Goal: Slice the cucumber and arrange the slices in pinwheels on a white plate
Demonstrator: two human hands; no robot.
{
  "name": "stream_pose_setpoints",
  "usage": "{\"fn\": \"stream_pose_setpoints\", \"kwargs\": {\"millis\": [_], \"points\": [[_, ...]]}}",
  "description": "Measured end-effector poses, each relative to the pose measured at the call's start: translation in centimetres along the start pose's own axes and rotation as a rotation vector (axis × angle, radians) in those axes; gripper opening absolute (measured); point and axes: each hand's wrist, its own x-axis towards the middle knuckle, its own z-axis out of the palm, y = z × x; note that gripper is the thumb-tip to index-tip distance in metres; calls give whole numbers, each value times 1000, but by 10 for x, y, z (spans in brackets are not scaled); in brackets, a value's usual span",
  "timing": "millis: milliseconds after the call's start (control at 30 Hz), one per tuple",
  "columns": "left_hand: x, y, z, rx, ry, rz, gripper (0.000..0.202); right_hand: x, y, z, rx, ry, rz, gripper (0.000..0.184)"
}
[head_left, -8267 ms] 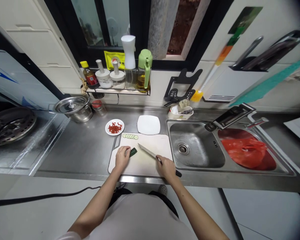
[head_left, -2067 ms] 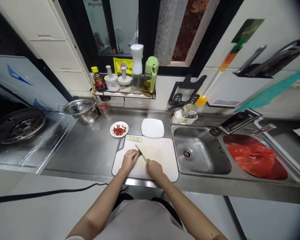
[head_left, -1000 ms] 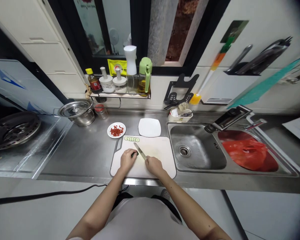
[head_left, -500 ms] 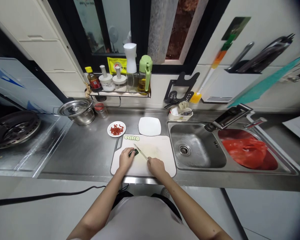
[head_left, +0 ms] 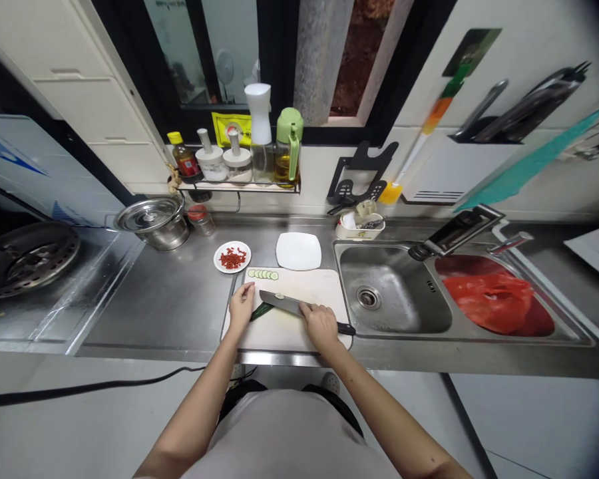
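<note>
My right hand (head_left: 321,326) grips a kitchen knife (head_left: 289,305) by the rear of its blade and the front of its black handle. Its wide blade lies tilted flat, the tip pointing left, and a pale cucumber slice (head_left: 279,296) rests on it. Partly under the blade is the dark green cucumber (head_left: 261,311), on the white cutting board (head_left: 289,336). Just left of the cucumber, my left hand (head_left: 241,307) is raised, its fingers loosely curled and apart from the blade, with nothing visible in them. A row of cucumber slices (head_left: 263,274) lies along the board's far left edge.
Behind the board stand a plate of red pieces (head_left: 233,257) and a white square plate (head_left: 298,251). The sink (head_left: 394,293) borders the board's right side. A lidded steel pot (head_left: 154,223) and a red-lidded jar (head_left: 200,219) are at the back left.
My left hand has let go of the cucumber and moved up and left. The knife has turned from edge-down to flat, showing its broad side with a slice on it.
</note>
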Motion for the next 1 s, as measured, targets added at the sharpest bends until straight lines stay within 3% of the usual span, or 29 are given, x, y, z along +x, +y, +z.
{"fn": "stream_pose_setpoints", "kwargs": {"millis": [233, 400, 700, 900, 1000], "points": [[5, 28, -6, 297, -187, 240, 29, -5, 8, 10, -46, 243, -55, 39], [4, 39, -1, 439, -358, 293, 31, -6, 15, 11, -50, 344, -95, 39], [14, 43, 16, 241, -495, 284, 18, -11, 21, 2, 13, 115, -41, 44], [31, 42, 34, 118, -458, 154, 13, -15, 31, 3, 29, 73, -5, 43], [43, 40, 40, 204, -410, 127, 14, -18, 39, 6, 20, 65, 19, 43]]}}
